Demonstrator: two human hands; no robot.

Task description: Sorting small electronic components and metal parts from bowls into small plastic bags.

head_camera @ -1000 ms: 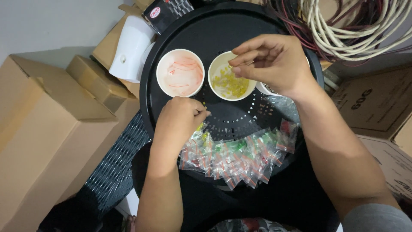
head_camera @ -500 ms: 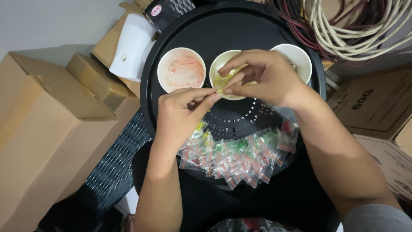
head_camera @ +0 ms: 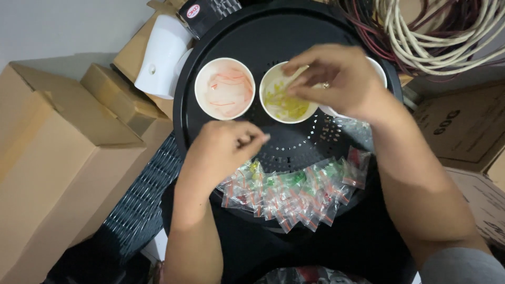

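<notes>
Right hand [head_camera: 336,79] fingers were pinched on a small clear bag over the yellow-filled cup [head_camera: 286,93]; left hand [head_camera: 221,150] fingers were closed, contents unclear. Spillage beside the cup was judged likely if the bag tipped.

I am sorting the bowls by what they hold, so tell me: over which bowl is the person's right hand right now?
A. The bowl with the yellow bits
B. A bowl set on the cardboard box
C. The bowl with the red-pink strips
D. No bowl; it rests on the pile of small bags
A: the right hand is above the white bowl with yellow bits, its fingers over the bowl's rim.
</notes>
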